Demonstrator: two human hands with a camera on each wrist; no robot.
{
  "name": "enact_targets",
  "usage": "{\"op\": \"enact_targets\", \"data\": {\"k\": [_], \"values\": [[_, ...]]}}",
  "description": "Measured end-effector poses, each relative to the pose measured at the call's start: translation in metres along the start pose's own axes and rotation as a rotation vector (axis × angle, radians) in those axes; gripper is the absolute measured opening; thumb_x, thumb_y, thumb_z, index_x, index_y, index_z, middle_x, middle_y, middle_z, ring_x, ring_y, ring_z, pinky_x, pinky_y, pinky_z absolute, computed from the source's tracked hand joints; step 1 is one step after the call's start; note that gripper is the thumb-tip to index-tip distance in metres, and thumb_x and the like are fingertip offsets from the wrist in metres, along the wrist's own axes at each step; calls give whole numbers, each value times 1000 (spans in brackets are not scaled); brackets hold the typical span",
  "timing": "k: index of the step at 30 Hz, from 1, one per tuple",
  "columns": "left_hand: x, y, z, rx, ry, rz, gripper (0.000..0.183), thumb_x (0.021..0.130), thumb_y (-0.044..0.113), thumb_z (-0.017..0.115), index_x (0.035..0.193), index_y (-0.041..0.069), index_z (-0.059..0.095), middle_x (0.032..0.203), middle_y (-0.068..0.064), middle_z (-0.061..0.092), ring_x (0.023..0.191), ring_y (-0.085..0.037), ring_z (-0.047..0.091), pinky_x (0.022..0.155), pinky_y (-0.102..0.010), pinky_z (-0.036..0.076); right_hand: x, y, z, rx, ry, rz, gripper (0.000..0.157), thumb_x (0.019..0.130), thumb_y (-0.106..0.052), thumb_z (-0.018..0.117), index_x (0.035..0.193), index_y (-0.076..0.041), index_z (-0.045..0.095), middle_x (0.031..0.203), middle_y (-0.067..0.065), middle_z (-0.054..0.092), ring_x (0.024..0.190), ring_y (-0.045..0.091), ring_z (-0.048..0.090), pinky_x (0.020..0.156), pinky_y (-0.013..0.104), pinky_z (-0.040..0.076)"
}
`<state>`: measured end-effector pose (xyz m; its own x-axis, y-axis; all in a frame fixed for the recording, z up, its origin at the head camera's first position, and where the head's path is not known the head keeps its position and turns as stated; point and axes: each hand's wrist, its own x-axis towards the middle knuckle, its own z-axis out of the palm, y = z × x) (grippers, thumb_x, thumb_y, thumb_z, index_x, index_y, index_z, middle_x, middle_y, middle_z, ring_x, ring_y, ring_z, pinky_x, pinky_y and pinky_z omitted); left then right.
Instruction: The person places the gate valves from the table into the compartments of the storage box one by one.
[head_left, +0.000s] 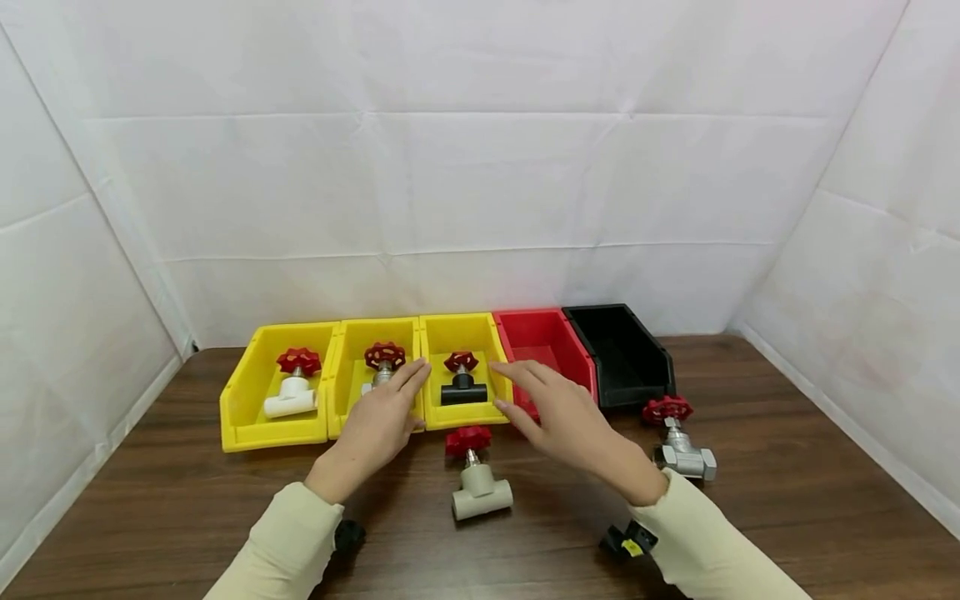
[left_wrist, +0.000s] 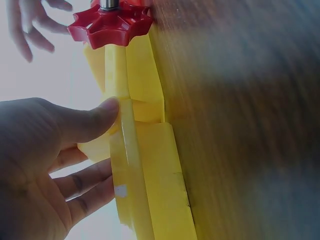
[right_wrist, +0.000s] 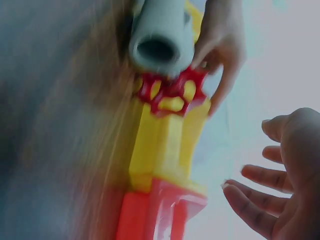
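Currently, left hand: I'm seeing the left hand (head_left: 378, 421) reaching across the middle yellow bin (head_left: 347, 367), its fingers stretching out; the left wrist view is showing the thumb overlapping a yellow rim, and I can't tell whether it is pressing there.
Right hand: the right hand (head_left: 555, 408) is hovering by the red bin (head_left: 540, 340), fingers spreading loosely, well apart from the left.
Black valve: the black valve (head_left: 463, 392) is sitting in the right-hand yellow bin (head_left: 460, 418), between the two hands.
Metal valve: the metal valve (head_left: 384, 358) is resting in the middle yellow bin, the left hand partly hiding it.
Beige valve: the beige valve (head_left: 482, 493) is lying on the table (head_left: 150, 517) between the wrists, its red wheel pointing toward the bins.
Right side: a silver valve (head_left: 684, 457) is lying just in front of the black bin (head_left: 618, 358).
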<state>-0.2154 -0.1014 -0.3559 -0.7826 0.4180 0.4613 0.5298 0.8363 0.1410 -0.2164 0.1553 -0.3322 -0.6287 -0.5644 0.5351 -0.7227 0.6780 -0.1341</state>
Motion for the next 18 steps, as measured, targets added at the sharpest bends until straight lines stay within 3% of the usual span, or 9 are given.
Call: {"op": "enact_targets", "data": {"k": [7, 10, 18], "values": [[-1, -1, -1, -4, 0, -8, 71, 78, 13, 80, 139, -1, 46, 141, -15, 46, 81, -29, 64, 71, -40, 54, -9, -27, 0, 34, -64, -144, 49, 92, -33, 64, 136, -16, 51, 104, -1, 64, 74, 8, 56, 64, 22, 51], [-2, -1, -1, 1, -5, -11, 71, 79, 13, 80, 140, -1, 46, 141, -15, 46, 86, -31, 64, 74, -41, 54, -13, -32, 1, 28, -124, -151, 42, 94, -36, 61, 131, -19, 55, 99, -5, 62, 70, 5, 52, 57, 17, 45], [-1, 0, 0, 8, -2, -2, 71, 79, 15, 79, 140, 0, 46, 141, -14, 46, 84, -31, 64, 72, -41, 54, -24, -37, 5, 37, -275, -161, 38, 96, -43, 55, 127, -22, 60, 102, -7, 61, 77, 3, 54, 57, 16, 44]]}}
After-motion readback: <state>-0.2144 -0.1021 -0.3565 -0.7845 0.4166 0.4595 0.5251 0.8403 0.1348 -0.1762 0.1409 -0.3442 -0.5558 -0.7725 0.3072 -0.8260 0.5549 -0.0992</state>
